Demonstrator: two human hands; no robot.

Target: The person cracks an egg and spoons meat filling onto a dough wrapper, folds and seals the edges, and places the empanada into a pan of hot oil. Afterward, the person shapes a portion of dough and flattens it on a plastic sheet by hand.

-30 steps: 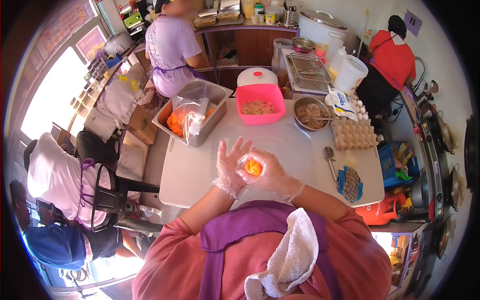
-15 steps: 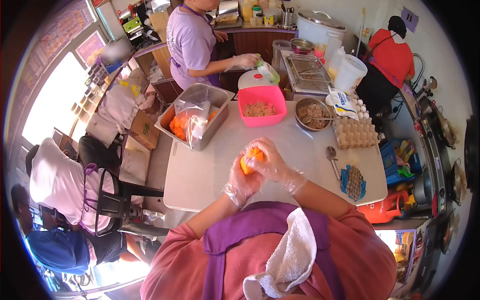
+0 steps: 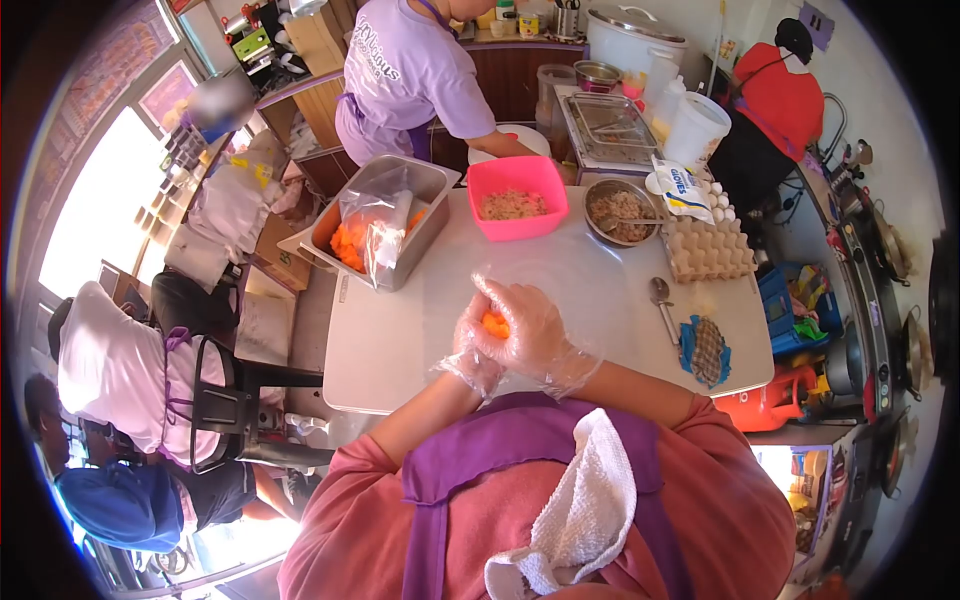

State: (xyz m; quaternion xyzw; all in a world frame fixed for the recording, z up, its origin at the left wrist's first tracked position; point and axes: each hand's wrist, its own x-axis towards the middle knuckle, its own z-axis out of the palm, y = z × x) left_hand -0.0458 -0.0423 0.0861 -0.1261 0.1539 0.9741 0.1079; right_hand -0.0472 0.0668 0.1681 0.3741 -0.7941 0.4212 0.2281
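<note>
Both hands wear clear plastic gloves and are pressed together above the near part of the white table [image 3: 400, 345]. Between them an orange lump [image 3: 495, 324] shows only in part. My left hand [image 3: 474, 345] is wrapped round it from the left, and my right hand [image 3: 535, 325] covers it from the right. Beyond them stands a pink bowl [image 3: 517, 225] with a crumbly filling. To its left is a metal pan [image 3: 410, 262] with orange mash and a plastic bag. A metal bowl [image 3: 590, 215] of filling with a spoon sits to the right.
Egg trays [image 3: 708, 250] with eggs and a glove packet [image 3: 683, 190] lie at the back right. A spoon [image 3: 660, 292] and a patterned cloth bundle [image 3: 705, 350] are nearer. One person in lilac [image 3: 415, 75] leans behind the table; others are left and back right.
My hands have closed further over the orange lump, hiding most of it. The person in lilac has moved right and bent down, one arm now behind the pink bowl.
</note>
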